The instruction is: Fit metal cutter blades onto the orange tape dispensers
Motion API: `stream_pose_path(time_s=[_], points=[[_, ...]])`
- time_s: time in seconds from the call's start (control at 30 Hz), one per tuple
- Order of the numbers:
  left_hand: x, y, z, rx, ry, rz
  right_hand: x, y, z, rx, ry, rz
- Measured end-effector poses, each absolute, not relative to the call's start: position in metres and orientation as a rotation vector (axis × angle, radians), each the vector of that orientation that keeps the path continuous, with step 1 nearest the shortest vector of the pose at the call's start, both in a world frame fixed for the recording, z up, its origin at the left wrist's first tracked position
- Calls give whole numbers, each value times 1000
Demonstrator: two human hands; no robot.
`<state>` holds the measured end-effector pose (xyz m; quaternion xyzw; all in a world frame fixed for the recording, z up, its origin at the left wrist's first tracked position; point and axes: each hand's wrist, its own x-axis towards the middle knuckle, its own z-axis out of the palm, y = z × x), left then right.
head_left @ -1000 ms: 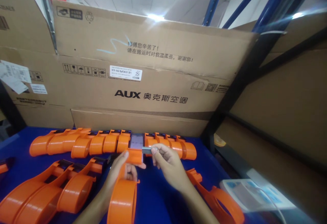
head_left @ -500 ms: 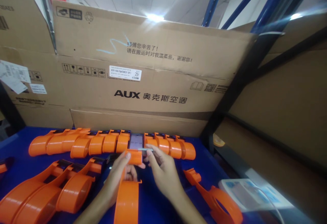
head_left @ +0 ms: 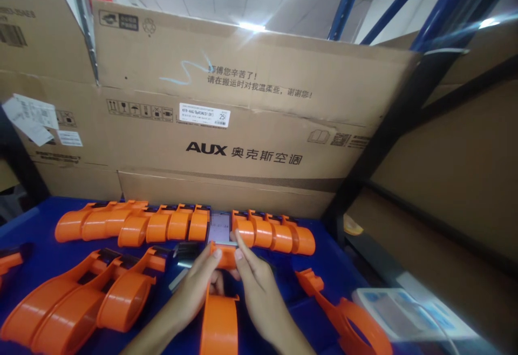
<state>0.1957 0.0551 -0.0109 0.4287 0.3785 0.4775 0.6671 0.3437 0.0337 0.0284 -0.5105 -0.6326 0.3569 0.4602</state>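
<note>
An orange plastic part with a wide ring (head_left: 219, 325) at its lower end is held upright in front of me. My left hand (head_left: 202, 279) is closed round its upper block, thumb on the front and fingers behind. My right hand (head_left: 256, 279) presses on the right end of the same block. A thin metallic strip (head_left: 226, 243) lies along the block's top edge, partly hidden by my fingers. Just behind my hands, a phone with a lit screen (head_left: 219, 226) stands among a row of similar orange parts.
Orange parts with black pieces (head_left: 129, 295) lie at the left, and another orange part (head_left: 343, 312) at the right. Cardboard (head_left: 243, 128) walls the back of the blue surface (head_left: 178, 339). A white-and-blue box (head_left: 404, 312) and a dark post (head_left: 364, 155) are on the right.
My right hand has moved in against the orange block, and the metallic strip now sits along the block rather than sticking out to the right. The view has shifted slightly.
</note>
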Motion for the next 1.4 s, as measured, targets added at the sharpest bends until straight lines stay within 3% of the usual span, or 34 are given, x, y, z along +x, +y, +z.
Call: stream_pose_path(time_s=[0.23, 0.33, 0.47, 0.57, 0.93, 1.17, 1.4], points=[[194, 56, -8, 1093, 807, 1008, 360, 37, 34, -1245, -1764, 869], [193, 59, -4, 1029, 759, 1026, 378, 40, 42, -1413, -1926, 515], [189, 65, 1, 876, 830, 1156, 398, 45, 36, -1976, -2115, -15], [185, 67, 4, 839, 860, 1162, 404, 45, 24, -2184, -2184, -167], [190, 65, -7, 1051, 799, 1032, 395, 38, 26, -2021, -2187, -218], [190, 60, -8, 1073, 795, 1018, 384, 24, 57, -1521, -2142, 152], [189, 59, -7, 1108, 750, 940, 373, 24, 66, -1334, -2147, 148]])
